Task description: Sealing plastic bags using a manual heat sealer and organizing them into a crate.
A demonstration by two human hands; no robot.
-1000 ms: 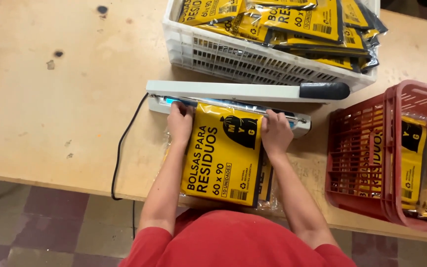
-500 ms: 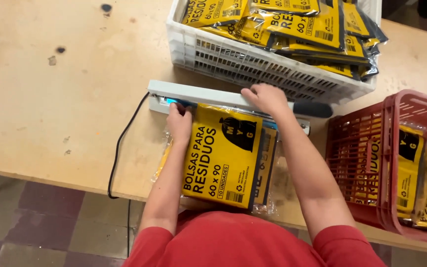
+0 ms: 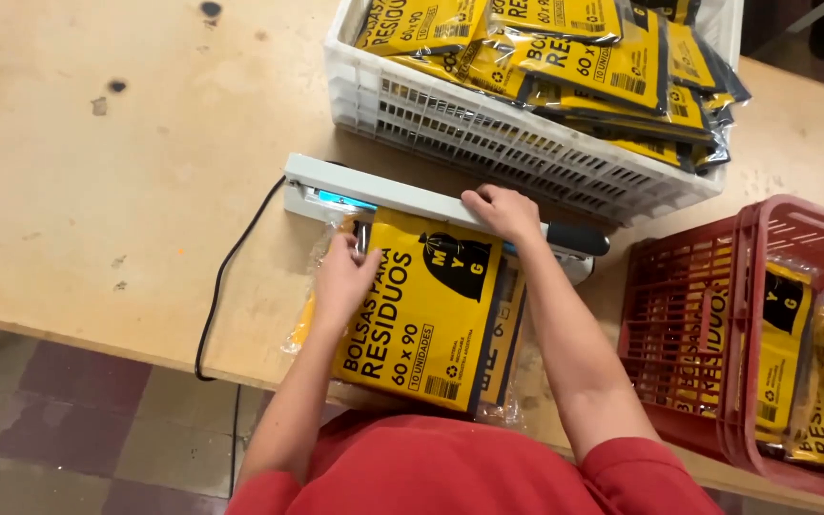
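We locate the yellow packet [image 3: 422, 315] on the surface [image 3: 97, 191], its clear top edge fed under the arm of the white heat sealer [image 3: 402, 195]. Our left hand [image 3: 345, 277] rests flat on the packet's upper left corner, fingers together, pinning it in place. Our right hand [image 3: 503, 210] lies on the sealer arm, fingers curled over the bar, which sits lowered onto the film. We judge the seal to be in progress; the packet is not yet released. Beyond the sealer, a white crate [image 3: 526, 157] holds many similar packets. To the right, a red crate [image 3: 698, 334] holds only a few.
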